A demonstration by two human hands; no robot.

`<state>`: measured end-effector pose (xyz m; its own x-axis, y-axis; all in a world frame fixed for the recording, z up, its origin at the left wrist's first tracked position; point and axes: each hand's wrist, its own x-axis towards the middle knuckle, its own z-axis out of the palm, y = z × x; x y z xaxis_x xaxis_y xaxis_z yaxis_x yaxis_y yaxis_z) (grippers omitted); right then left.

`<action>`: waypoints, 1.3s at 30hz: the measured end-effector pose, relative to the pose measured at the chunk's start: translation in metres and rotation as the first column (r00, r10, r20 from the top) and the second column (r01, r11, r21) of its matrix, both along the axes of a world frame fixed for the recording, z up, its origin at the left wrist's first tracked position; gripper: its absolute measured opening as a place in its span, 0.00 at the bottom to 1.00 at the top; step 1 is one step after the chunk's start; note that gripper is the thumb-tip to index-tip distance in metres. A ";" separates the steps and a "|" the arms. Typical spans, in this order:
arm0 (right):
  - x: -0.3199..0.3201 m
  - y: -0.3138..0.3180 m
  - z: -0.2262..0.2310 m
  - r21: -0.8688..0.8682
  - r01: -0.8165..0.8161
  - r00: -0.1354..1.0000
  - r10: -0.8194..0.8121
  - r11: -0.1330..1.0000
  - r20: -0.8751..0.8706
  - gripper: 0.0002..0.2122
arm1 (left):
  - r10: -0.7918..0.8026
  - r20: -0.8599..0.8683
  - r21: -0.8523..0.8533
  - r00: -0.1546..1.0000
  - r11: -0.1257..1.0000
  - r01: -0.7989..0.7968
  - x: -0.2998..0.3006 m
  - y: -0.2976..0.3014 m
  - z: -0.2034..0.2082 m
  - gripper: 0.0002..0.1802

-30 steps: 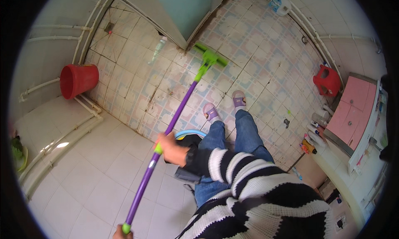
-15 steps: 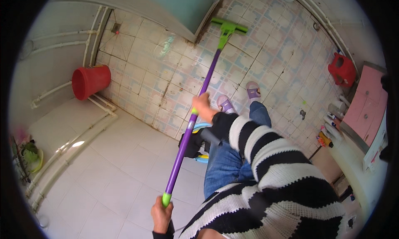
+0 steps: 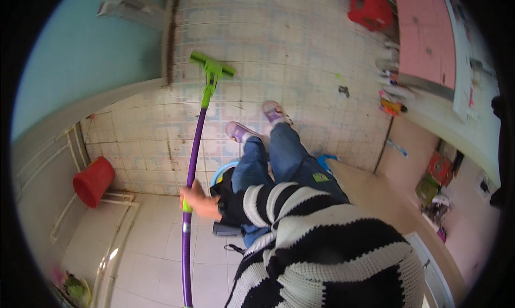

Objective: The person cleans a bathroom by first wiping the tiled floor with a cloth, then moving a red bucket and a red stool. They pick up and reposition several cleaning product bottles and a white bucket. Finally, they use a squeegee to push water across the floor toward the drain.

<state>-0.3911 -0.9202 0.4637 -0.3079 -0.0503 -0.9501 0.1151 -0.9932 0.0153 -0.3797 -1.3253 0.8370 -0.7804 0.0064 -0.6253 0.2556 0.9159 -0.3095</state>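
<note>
My right hand (image 3: 200, 201) is wrapped round the purple pole of a mop (image 3: 196, 147), at a light green collar partway along it. The flat green mop head (image 3: 212, 68) lies on the patterned tile floor, to the right of a pale blue panel's corner. Toward the lower edge the pole runs out of the picture. My left hand is out of view. Just beyond the mop, to its right, are my feet in purple slippers (image 3: 241, 132). Behind my legs, partly hidden, stands a blue-rimmed basin (image 3: 221, 172) with dark cloth at it.
A red bucket (image 3: 94, 182) lies tilted by the wall pipes (image 3: 126, 217) on the left. The pale blue panel (image 3: 102, 56) borders the floor at upper left. At upper right are a red plastic stool (image 3: 370, 11), a pink cabinet (image 3: 427, 34) and several bottles (image 3: 390, 101).
My view has swung to the right, so the room appears shifted leftward. The mop head now sits beside the panel's edge, the pole stands more upright, and my left hand has left the picture.
</note>
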 end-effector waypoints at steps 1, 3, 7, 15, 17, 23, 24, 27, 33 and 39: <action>0.017 0.026 -0.011 0.047 0.095 0.995 -0.095 0.994 0.005 0.10 | 0.114 0.096 -0.083 0.989 0.991 -0.106 -0.005 0.100 -0.016 0.31; 0.050 0.089 -0.061 0.180 0.197 0.979 -0.202 0.964 0.012 0.07 | -0.423 -0.134 0.164 0.896 0.883 0.441 -0.001 0.213 -0.070 0.09; 0.152 0.241 -0.126 0.372 0.425 0.852 -0.503 0.825 0.145 0.07 | -0.644 -0.088 0.314 0.760 0.706 0.634 0.013 0.372 -0.146 0.11; 0.429 0.403 -0.206 0.816 -0.383 0.865 -0.142 0.433 0.481 0.11 | -0.892 0.005 0.585 0.452 0.369 0.722 0.114 0.603 -0.211 0.14; 0.462 0.393 -0.206 0.487 -0.873 0.484 0.078 -0.022 0.871 0.13 | -0.917 0.055 0.591 0.395 0.349 0.728 0.124 0.612 -0.216 0.15; 0.415 0.306 -0.191 0.356 -0.933 0.359 0.183 0.050 0.915 0.14 | -0.892 0.130 0.556 0.434 0.428 0.712 0.088 0.558 -0.196 0.18; 0.390 0.294 -0.178 0.367 -0.930 0.365 0.201 0.028 0.909 0.14 | -0.883 0.117 0.537 0.454 0.441 0.719 0.072 0.541 -0.189 0.20; 0.317 0.244 -0.146 0.594 -0.800 0.592 0.274 0.085 0.758 0.12 | -0.858 0.045 0.390 0.511 0.486 0.782 0.012 0.493 -0.160 0.20; 0.073 0.152 -0.032 0.101 0.216 0.857 -0.238 0.971 0.456 0.17 | -0.767 -0.017 0.032 0.641 0.641 0.767 -0.108 0.386 -0.048 0.20; -0.078 0.009 0.004 0.075 -0.029 0.988 0.017 0.997 0.155 0.26 | -0.641 -0.107 -0.284 0.760 0.752 0.595 -0.160 0.301 0.077 0.17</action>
<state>-0.4696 -0.9111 0.4675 -0.1567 0.0195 -0.9875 0.1403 -0.9892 -0.0418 -0.5396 -1.0242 0.9142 -0.7533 0.4102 -0.5140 0.6576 0.4776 -0.5826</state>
